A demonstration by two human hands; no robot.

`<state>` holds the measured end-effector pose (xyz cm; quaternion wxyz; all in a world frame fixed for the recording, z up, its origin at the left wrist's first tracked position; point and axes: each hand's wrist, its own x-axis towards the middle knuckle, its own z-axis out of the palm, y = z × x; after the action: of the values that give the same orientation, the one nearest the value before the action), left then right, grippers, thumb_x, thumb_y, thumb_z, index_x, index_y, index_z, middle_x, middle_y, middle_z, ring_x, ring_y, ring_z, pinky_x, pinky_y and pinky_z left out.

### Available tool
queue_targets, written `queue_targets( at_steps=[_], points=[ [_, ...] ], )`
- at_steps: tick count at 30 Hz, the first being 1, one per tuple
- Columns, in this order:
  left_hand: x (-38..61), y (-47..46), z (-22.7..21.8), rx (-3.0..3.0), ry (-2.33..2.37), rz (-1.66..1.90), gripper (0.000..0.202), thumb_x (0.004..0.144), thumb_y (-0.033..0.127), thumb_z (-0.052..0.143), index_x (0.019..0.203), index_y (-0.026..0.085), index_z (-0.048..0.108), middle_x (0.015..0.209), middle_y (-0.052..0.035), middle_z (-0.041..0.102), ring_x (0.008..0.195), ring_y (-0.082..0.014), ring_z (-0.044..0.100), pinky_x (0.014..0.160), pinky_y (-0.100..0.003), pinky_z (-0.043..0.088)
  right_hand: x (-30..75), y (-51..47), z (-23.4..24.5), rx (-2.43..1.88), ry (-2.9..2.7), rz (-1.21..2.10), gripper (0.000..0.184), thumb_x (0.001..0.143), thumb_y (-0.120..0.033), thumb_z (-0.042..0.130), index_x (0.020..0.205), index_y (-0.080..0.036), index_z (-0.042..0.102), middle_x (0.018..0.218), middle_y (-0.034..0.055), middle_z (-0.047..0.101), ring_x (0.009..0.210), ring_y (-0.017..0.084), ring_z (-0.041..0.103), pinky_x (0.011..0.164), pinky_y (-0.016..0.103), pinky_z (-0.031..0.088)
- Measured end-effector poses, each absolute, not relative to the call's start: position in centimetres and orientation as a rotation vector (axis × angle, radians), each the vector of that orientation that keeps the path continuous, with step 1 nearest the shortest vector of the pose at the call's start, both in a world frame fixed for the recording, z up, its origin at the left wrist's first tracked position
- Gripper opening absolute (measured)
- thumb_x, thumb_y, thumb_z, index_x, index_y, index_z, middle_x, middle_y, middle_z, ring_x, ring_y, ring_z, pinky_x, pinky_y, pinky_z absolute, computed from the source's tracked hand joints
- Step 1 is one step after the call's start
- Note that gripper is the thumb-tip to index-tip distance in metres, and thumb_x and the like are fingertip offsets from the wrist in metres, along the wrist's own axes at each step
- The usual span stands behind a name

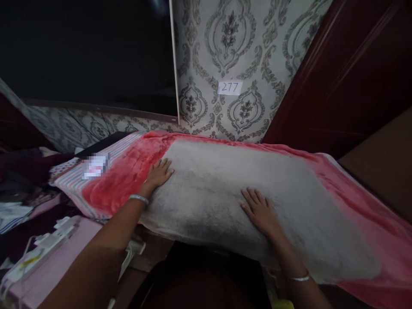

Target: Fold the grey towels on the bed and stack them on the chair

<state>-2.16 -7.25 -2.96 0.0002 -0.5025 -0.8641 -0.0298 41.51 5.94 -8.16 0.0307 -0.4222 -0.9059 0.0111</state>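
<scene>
A large grey-white cloth (222, 171) is spread out over a red plush blanket (116, 180). My left hand (157, 173) lies flat with its fingers apart at the grey cloth's left edge, where it meets the red. Farther right, my right hand (259, 210) rests open, palm down, on the middle of the grey cloth. Neither hand grips anything. The grey cloth looks mostly flat, with darker smudgy patches near its front. Its front edge hangs close to my body.
Behind stands patterned wallpaper with a paper label (230, 87) reading 277. A large dark screen (86, 51) is at upper left, a dark red panel (341, 73) at right. At left are piled clothes (25, 184) and a white power strip (41, 249) with cords on a pink surface.
</scene>
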Motion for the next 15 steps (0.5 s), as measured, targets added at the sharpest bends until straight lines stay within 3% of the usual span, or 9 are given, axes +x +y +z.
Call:
queue_targets(
  at_steps=[11,15],
  points=[
    [-2.4,-8.6,-3.5,-1.498,-2.825,-0.214,0.069,0.102,0.055,0.032,0.163,0.023,0.029,0.171,-0.0101,0.020,0.158,-0.0361,0.016,0.124,-0.062,0.019,41.3,5.5,-7.6,-1.349,-2.809,0.026,0.061,0.106,-0.051,0.028,0.163,-0.030,0.032,0.170,0.0035,0.026,0.157,0.030,0.022,0.123,0.058,0.024],
    [-3.0,-10.7,-3.8,-1.509,-2.822,-0.546,0.062,0.098,0.049,0.045,0.153,0.020,0.048,0.167,-0.0120,0.034,0.155,-0.0331,0.027,0.125,-0.055,0.025,41.4,5.7,-7.8,-1.344,-2.812,0.010,0.062,0.105,-0.051,0.026,0.163,-0.029,0.033,0.170,0.0039,0.026,0.156,0.030,0.023,0.122,0.060,0.025]
  ],
)
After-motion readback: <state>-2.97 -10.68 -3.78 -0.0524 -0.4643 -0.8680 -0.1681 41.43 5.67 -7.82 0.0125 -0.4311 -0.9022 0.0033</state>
